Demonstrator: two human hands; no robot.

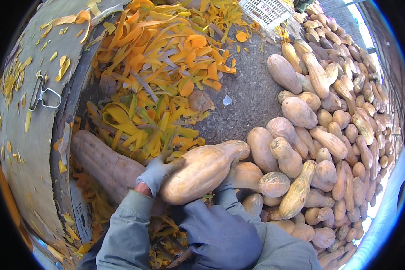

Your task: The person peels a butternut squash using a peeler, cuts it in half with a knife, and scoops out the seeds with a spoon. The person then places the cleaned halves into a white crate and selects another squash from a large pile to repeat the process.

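Note:
A large tan, pear-shaped squash (202, 170) lies between my two gloved hands. My left hand (160, 168), in a pale glove, rests against its wide left end with the fingers spread over the side. Under the narrow right end, my right hand (228, 173) grips the squash and is partly hidden behind it. A long brownish squash (109, 162) lies to the left, beside my left wrist. Orange and yellow peelings (162, 60) are heaped just beyond my hands.
A big pile of squashes (330, 141) fills the right side. On the left stands a board-topped table (37, 135) bearing a metal-framed peeler (45, 98) and peel scraps. A white plastic crate (266, 11) sits at the top, another crate (81, 212) low at the left.

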